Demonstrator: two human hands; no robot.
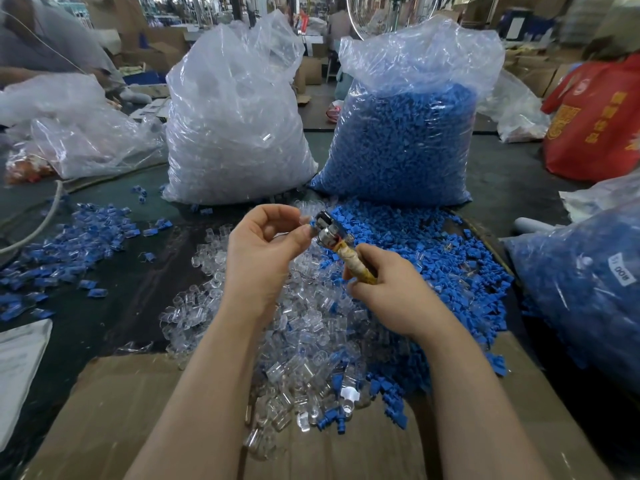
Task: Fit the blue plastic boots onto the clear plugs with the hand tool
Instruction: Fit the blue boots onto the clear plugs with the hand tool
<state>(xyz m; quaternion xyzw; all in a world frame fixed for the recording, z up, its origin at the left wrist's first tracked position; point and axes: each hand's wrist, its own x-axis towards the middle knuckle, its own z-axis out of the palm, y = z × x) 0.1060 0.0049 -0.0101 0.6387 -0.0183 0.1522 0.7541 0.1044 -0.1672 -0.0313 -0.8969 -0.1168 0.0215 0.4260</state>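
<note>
My right hand (388,285) grips the tape-wrapped handle of the hand tool (341,249), whose metal head points up and left. My left hand (266,244) pinches a small piece at the tool's tip (317,221), where a bit of blue boot shows; the clear plug there is too small to tell. Below my hands lies a heap of clear plugs (304,334). A heap of loose blue boots (433,258) spreads to the right. Fitted blue-and-clear pieces (69,237) lie scattered at the left.
Two tall plastic bags stand at the back: clear plugs (235,126) and blue boots (405,140). Another bag of blue parts (581,289) sits at the right. Flat cardboard (121,410) covers the near table. A red bag (595,123) and another person (41,39) are farther off.
</note>
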